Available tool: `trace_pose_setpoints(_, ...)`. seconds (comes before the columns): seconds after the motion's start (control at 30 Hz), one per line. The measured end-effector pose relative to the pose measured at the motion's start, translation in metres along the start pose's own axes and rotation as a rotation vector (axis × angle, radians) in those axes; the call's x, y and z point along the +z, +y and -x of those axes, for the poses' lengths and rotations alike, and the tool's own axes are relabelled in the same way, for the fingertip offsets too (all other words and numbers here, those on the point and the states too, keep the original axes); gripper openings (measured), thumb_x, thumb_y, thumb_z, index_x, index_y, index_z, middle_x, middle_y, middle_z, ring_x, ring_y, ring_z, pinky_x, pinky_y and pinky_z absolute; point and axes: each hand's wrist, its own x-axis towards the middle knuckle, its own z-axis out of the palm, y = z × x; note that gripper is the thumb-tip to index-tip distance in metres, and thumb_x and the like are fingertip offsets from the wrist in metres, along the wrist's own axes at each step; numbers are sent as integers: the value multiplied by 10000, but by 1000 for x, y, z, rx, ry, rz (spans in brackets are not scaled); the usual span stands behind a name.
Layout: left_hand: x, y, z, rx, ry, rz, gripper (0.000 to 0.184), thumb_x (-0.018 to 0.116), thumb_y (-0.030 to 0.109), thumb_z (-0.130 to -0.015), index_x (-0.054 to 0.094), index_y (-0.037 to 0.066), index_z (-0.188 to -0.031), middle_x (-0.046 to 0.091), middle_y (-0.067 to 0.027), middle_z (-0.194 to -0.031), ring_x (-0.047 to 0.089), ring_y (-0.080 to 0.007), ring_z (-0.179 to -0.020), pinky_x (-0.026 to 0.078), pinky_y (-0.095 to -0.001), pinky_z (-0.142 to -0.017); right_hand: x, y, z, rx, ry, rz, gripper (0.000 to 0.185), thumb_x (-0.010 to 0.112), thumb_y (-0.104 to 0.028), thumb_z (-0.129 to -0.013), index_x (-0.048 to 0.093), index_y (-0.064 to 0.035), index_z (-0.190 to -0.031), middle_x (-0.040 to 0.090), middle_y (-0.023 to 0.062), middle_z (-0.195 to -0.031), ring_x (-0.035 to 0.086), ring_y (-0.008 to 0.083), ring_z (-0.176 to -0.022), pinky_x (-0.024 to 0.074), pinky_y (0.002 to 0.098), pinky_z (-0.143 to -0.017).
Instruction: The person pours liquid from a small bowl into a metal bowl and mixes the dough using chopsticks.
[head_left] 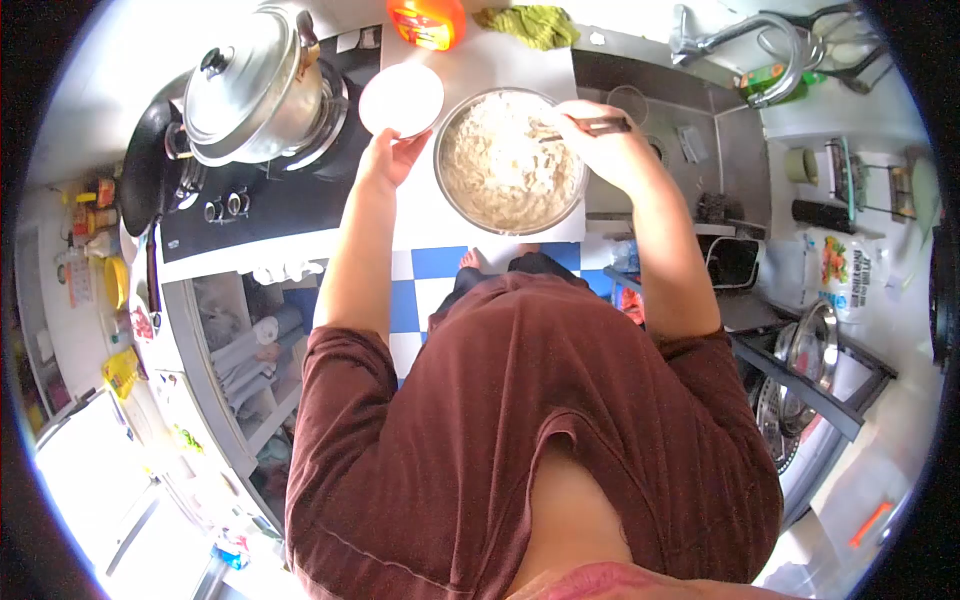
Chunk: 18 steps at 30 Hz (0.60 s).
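My left hand (390, 158) grips the near edge of a small round white dish (402, 98), fingers partly hidden beneath it. Whether the dish is flat or deep I cannot tell. Beside it on the white counter stands a large metal bowl (441, 187), filled with a pale, lumpy, flour-coated mixture (505, 165). My right hand (603, 143) is closed around dark chopsticks (612, 125) at the bowl's right rim. Their tips point left, over or into the mixture.
A lidded metal pot (240, 95) sits on the black stove (270, 205) at left, with a dark wok (147, 165) beyond it. An orange container (428, 22) and a green cloth (530, 26) lie behind the bowl. To the right are the sink (745, 165) and tap (790, 50).
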Motion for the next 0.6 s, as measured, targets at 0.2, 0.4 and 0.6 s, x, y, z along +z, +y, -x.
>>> trace_pose_setpoints(0.2,17,5,19,97,96,-214,475,421,1,-693,273,-164,-1113,497,-306,-1020,559,-417,-924,525,-366,-797,58,35,-21,-167,197,-143,172,552,-148,-825,593,-14,-924,589,34,-698,518,88,-598,432,242,-551)
trace_pose_setpoints(0.4,35,20,47,176,19,-470,462,420,25,-673,346,-96,-1113,530,-237,-1001,602,-375,-832,544,-300,-650,25,32,11,143,72,-172,162,556,-164,-806,578,-10,-851,593,87,-700,555,133,-640,426,274,-568)
trace_pose_setpoints(0.6,69,28,85,202,-82,-681,525,441,72,-630,410,14,-1151,549,-169,-981,617,-308,-784,509,-334,-693,23,41,25,112,104,-220,164,547,-155,-813,600,-22,-894,614,79,-751,559,123,-680,430,255,-614)
